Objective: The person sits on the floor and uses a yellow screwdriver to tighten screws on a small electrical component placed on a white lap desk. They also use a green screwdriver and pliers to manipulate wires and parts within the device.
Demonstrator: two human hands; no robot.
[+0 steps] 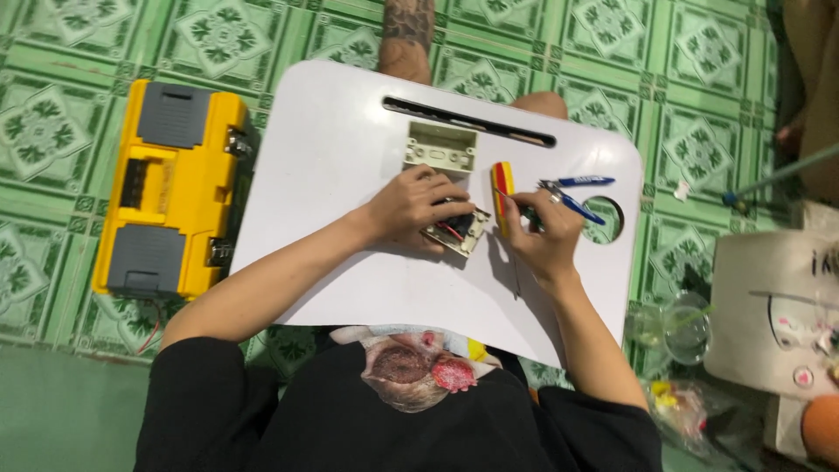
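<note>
My left hand (pixel 411 205) grips a small pale electrical switch unit (pixel 463 236) with a red wire showing, pressing it on the white lap tray (pixel 350 149). My right hand (pixel 546 236) holds a thin dark tool (pixel 516 206), its tip toward the unit. A red and yellow screwdriver handle (pixel 501 183) lies upright between the hands. A cream plastic back box (pixel 441 146) sits just beyond my left hand. Blue-handled pliers (pixel 572 190) lie beside my right hand.
A yellow and grey toolbox (pixel 170 188) stands on the green patterned tile floor (pixel 70 52) left of the tray. A round hole (pixel 605 218) is cut in the tray's right side. A white container (pixel 773 306) and clear plastic items (pixel 677 328) crowd the right. A person's tattooed leg (pixel 406 35) is beyond the tray.
</note>
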